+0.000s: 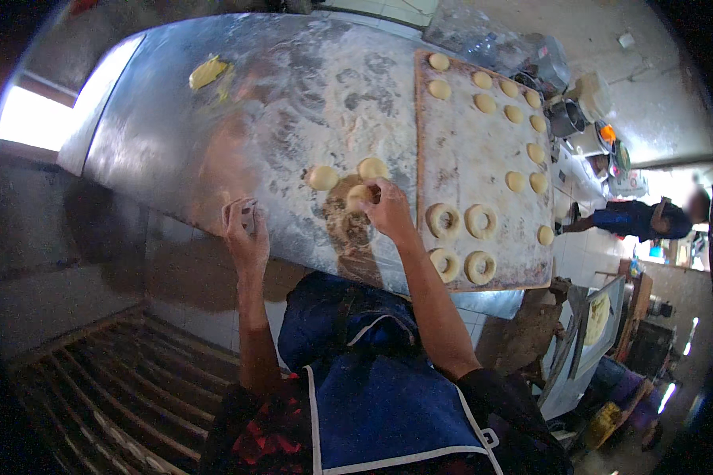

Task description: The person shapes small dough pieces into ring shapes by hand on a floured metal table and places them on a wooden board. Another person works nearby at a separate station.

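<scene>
My right hand (pixel 386 210) has its fingers on a pale dough ball (pixel 358 198) at the front of the floury steel table (pixel 150 111). Two more dough balls, one at left (pixel 322 178) and one behind (pixel 372 168), lie beside it. My left hand (pixel 244 233) is raised at the table's front edge, dusted with flour, fingers bent but apart, holding nothing. On the right, a floured board (pixel 483 142) holds several round dough balls and several dough rings (pixel 480 223). A yellow smear of fat or dough (pixel 206 73) sits at the back left.
Pots (pixel 566 119) and containers crowd beyond the board. A person in dark blue (pixel 642 222) stands at the right. A wooden slatted rack (pixel 111 404) is low at the left, and a white-topped stand with assorted items (pixel 594 340) is at the lower right.
</scene>
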The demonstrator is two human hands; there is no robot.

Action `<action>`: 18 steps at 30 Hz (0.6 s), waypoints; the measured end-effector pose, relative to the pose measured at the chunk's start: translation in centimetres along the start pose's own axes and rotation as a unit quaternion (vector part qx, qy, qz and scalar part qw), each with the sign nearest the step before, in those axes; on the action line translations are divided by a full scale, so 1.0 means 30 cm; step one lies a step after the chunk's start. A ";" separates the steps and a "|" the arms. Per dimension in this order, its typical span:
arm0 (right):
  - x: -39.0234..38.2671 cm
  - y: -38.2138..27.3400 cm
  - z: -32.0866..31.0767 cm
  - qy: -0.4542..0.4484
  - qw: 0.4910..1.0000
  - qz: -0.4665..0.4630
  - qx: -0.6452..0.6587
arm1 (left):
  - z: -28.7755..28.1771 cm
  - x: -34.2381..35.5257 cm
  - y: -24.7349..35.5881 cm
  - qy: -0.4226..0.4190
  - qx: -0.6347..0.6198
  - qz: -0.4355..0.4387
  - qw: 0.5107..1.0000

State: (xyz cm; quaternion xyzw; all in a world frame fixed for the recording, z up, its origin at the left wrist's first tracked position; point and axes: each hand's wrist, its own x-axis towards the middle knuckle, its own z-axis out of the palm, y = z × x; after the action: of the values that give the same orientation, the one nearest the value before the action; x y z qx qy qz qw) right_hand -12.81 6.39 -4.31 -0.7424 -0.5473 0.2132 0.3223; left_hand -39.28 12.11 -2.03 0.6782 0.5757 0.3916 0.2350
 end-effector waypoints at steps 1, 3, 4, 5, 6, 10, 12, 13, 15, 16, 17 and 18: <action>0.002 -0.023 0.006 0.031 0.999 -0.024 -0.033 | -0.020 -0.008 -0.014 0.006 0.032 -0.005 0.999; 0.001 -0.047 -0.016 0.054 0.991 0.015 -0.120 | -0.066 -0.027 -0.043 0.017 0.048 -0.019 0.999; 0.014 -0.050 -0.031 0.014 0.987 0.027 -0.158 | -0.088 -0.036 -0.057 0.016 0.054 -0.034 0.998; 0.030 -0.058 -0.022 0.066 0.986 -0.045 -0.147 | -0.108 -0.040 -0.069 0.016 0.040 -0.062 0.997; 0.061 -0.060 -0.011 0.100 0.980 -0.080 -0.150 | -0.121 -0.042 -0.078 0.017 0.026 -0.113 0.993; 0.155 -0.078 0.135 0.056 0.953 -0.136 -0.266 | -0.137 -0.013 -0.095 -0.003 0.022 -0.070 0.997; 0.179 -0.073 0.184 0.091 0.935 -0.200 -0.278 | -0.129 0.015 -0.099 0.000 0.013 -0.051 0.999; 0.180 -0.067 0.193 0.110 0.950 -0.185 -0.225 | -0.125 0.029 -0.103 0.002 0.024 -0.054 0.998; 0.159 -0.044 0.173 0.187 0.960 -0.188 -0.093 | -0.116 0.055 -0.113 0.011 0.016 -0.044 0.999; 0.142 -0.029 0.148 0.231 0.963 -0.123 -0.066 | -0.112 0.064 -0.118 0.010 0.017 -0.031 0.999; 0.120 -0.015 0.123 0.267 0.962 -0.042 -0.031 | -0.106 0.071 -0.121 0.014 0.008 -0.022 1.000; 0.087 -0.003 0.101 0.202 0.978 0.012 -0.057 | -0.098 0.075 -0.123 0.021 -0.011 -0.014 1.000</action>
State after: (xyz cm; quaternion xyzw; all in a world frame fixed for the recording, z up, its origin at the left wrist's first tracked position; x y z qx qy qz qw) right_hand -14.09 9.62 -6.26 -0.7940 -0.4731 0.0311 0.3805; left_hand -43.78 14.72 -2.55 0.6590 0.5857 0.4087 0.2358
